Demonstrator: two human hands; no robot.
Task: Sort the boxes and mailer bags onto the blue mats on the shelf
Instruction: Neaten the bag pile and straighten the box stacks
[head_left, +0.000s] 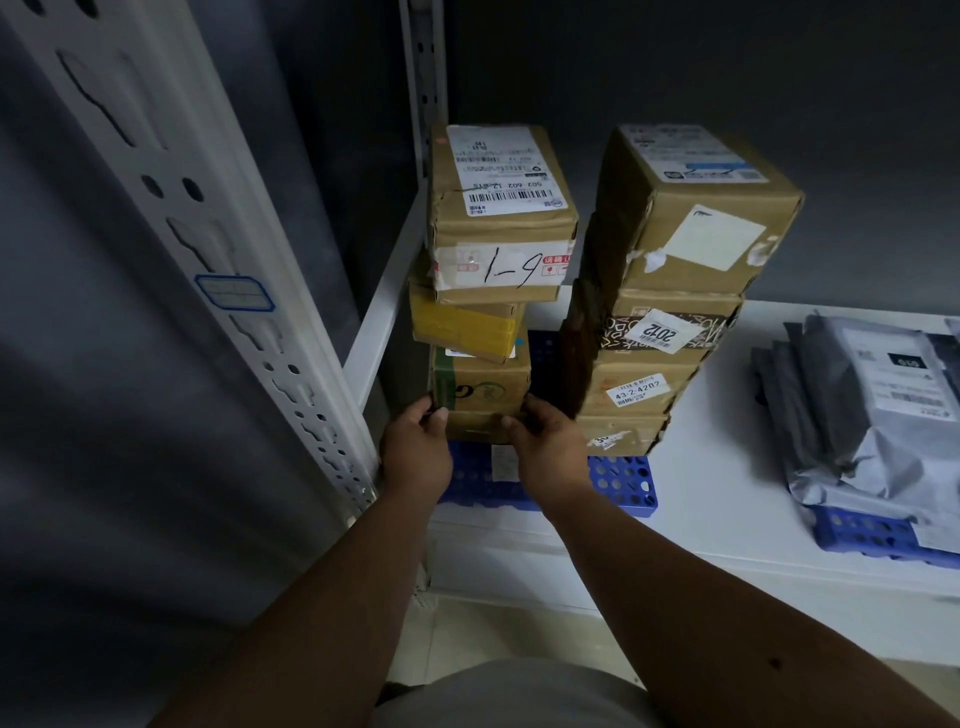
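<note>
On shelf's blue mat (621, 480), bottom box (480, 397) of left stack is gripped btwn left hand (415, 452) & right hand (548, 449).

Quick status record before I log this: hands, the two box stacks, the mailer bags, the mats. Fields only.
left hand: grips left side of bottom box
right hand: grips the same box's right side
left stack: top box marked 1-6, sitting askew
right stack: taller, beside left stack
mailer bags: grey, piled at right
blue mat: under both box stacks
second blue mat: under bags
shelf: white
</note>
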